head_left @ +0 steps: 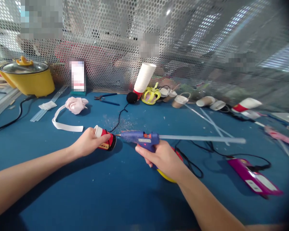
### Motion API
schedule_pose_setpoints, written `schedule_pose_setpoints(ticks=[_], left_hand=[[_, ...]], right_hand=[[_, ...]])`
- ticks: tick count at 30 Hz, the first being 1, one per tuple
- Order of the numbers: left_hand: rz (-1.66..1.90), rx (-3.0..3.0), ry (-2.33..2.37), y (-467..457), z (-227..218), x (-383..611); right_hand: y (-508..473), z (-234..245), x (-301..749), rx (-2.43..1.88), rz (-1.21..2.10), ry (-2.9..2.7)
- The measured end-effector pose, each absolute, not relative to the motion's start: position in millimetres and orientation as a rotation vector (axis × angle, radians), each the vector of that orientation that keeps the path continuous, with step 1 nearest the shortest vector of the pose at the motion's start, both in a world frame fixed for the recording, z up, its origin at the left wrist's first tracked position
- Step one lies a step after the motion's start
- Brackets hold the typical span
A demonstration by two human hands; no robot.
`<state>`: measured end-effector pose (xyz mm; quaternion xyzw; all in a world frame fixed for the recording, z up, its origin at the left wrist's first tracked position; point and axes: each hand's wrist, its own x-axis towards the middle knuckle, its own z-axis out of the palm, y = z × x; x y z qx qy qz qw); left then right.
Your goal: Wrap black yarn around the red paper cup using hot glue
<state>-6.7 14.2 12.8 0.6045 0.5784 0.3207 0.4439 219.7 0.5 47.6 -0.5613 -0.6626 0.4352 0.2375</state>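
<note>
My left hand (89, 142) is closed around a small red and white paper cup (105, 139) lying on its side on the blue table (125, 199). My right hand (162, 158) grips the handle of a blue hot glue gun (141, 138). The gun's nozzle points left and touches the cup's dark bottom edge. A long clear glue stick (202, 139) juts out of the gun's back to the right. Under my right wrist a yellow and red object (167, 177) is partly hidden.
At the back stand a yellow pot (26, 77), a pink fabric flower with white ribbon (74, 105), pliers (106, 98), a cup stack (144, 78), a yellow crown (150, 95) and several paper cups (207, 101). A magenta power strip (254, 178) with black cables lies right.
</note>
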Motion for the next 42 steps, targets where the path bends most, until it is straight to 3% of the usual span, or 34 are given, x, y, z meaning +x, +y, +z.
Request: schedule_pose_setpoints(ticks=[42], left_hand=[[0.729,1.615,1.425,14,13,-6]], right_hand=[[-11,49,211,-1.579,0.845,-2.055]])
